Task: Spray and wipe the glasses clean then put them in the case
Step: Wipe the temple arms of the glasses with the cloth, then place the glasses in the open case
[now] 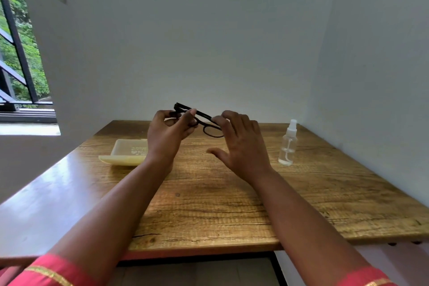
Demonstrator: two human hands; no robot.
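Note:
Black-framed glasses (210,129) are held up above the far part of the wooden table (209,197). My left hand (168,133) pinches the frame between thumb and fingers at its left end. My right hand (239,144) has its fingers spread and relaxed, with the fingertips touching the frame's right side and the thumb held apart below. A clear spray bottle (288,144) with a white nozzle stands upright to the right. A pale yellow glasses case (126,152) lies open on the table at the left, partly hidden behind my left wrist.
White walls close in behind the table and along its right side. A window with dark bars (16,53) and greenery is at the far left. The table's front edge runs near the bottom of the view.

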